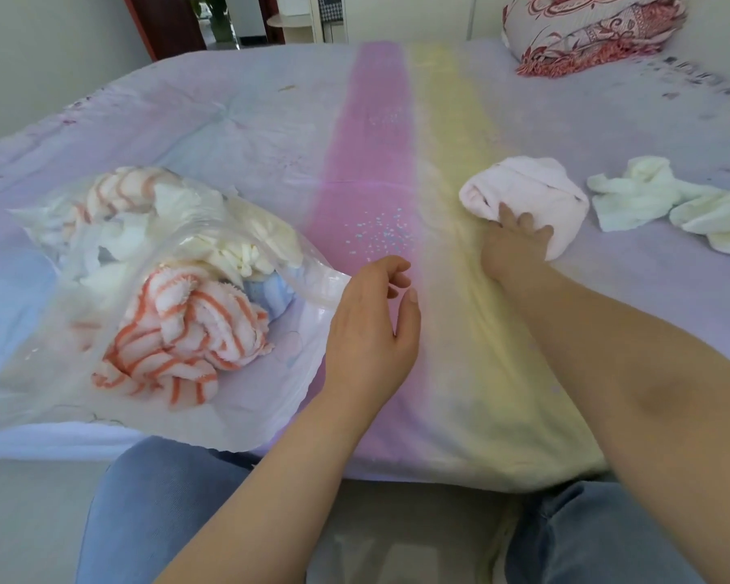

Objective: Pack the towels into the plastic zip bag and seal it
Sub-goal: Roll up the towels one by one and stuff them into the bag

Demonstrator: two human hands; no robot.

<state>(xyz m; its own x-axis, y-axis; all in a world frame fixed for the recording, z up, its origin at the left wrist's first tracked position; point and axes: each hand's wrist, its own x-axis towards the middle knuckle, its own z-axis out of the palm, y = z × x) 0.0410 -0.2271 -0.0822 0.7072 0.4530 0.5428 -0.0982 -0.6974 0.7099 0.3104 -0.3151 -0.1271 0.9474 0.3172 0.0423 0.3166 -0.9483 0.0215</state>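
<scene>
A clear plastic zip bag (51, 373) lies on the bed at the left with its mouth facing right. Inside it are several towels, among them an orange-striped towel (186, 330), a cream towel (253, 242) and a blue towel (270, 292). My left hand (371, 330) hovers at the bag's mouth with its fingers apart and nothing in it. My right hand (515, 242) reaches forward and grips a rolled pale pink towel (527, 196) on the bed. Two loose pale green-white towels (650, 196) lie further right.
The bed (397, 120) has a pastel sheet with pink and yellow stripes. A folded red-patterned quilt (591, 27) sits at the far right corner. My knees in blue jeans (157, 512) press against the bed's near edge.
</scene>
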